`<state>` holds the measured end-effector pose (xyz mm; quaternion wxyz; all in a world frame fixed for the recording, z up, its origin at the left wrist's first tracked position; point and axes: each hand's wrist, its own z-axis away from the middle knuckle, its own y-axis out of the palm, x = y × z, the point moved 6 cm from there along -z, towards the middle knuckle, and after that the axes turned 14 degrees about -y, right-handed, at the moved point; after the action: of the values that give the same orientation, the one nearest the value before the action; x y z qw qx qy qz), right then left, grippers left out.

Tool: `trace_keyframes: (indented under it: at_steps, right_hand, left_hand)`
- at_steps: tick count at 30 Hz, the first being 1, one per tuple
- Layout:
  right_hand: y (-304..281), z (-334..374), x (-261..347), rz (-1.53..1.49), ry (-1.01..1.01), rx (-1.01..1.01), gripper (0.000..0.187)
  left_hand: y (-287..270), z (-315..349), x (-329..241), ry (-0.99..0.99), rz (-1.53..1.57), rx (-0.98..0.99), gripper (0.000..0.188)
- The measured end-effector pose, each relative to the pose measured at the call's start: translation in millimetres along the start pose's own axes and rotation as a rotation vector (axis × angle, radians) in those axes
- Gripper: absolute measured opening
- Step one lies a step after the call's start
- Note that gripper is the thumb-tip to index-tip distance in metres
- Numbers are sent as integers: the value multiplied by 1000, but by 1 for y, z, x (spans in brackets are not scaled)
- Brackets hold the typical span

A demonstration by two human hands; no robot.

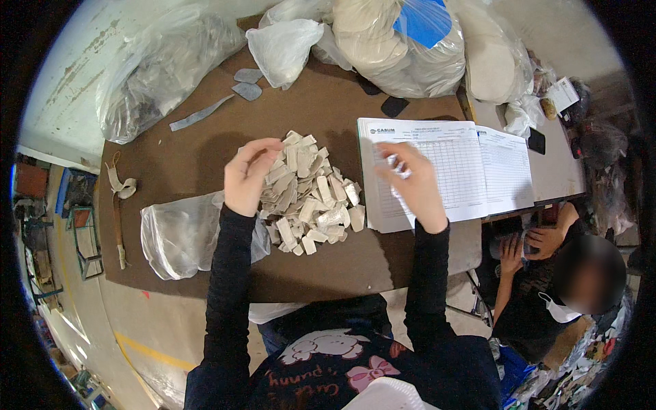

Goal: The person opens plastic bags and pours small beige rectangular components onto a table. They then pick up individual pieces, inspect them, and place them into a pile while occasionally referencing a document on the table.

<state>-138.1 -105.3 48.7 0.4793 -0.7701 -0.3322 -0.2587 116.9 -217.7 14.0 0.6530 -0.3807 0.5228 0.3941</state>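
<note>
A heap of small flat beige-grey pieces [301, 191], mostly rounded strips, lies on the brown tabletop in front of me. My left hand [251, 176] hovers at the upper left edge of this heap, fingers reaching toward it and slightly bent, with nothing visible in them. To the right, my right hand [415, 181] is raised over the left page of an open ledger [447, 167] with printed tables. Its fingers are curved and apart, a little blurred, and I make out nothing held. An empty-looking clear plastic bag [179, 236] lies partly under my left forearm.
Large filled plastic bags [171, 72] line the table's far side, with a small white bag [283, 51] between them. Grey scraps [247, 90] and a cord with a strap [121, 188] lie leftward. A phone [537, 141] sits beyond the ledger. Another person [540, 273] sits at the right.
</note>
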Motion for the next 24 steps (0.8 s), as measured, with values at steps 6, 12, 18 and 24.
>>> trace_keyframes:
  at_steps: [6,12,18,24]
  right_hand:
    - [41,9,6,-89,91,376,35]
    - [34,4,10,-283,156,262,35]
    - [53,7,30,-558,211,141,35]
    - [58,6,41,-559,126,178,35]
  left_hand:
    - [44,16,-11,442,-631,183,20]
    - [38,16,-12,443,-719,179,22]
    - [62,31,-19,169,-151,329,23]
    - [64,25,6,-110,4,452,24]
